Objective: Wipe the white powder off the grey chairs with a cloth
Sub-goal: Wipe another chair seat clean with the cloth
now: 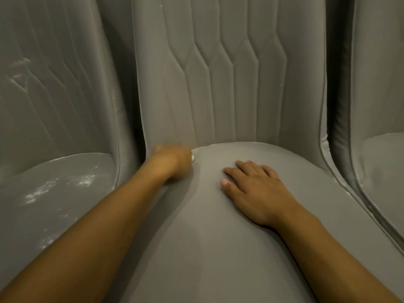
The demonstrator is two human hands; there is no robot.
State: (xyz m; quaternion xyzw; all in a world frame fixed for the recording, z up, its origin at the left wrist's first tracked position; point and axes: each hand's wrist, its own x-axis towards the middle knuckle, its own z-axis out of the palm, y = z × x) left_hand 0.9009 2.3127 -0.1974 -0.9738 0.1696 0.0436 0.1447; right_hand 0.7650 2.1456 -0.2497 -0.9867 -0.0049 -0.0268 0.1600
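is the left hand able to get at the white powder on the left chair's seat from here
Probably yes. The left hand, gripping what looks like the cloth, is beside the left chair; the powder lies uncovered, with only the seats' edges between.

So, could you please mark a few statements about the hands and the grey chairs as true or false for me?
1. The right hand lies flat on the middle chair's seat. True.
2. The left chair's seat is free of powder. False: patches of white powder lie on it.
3. The left hand is curled at the back crease of the middle seat, with a bit of pale cloth showing. True.
4. The right hand holds the cloth. False: its fingers are straight and hold nothing.
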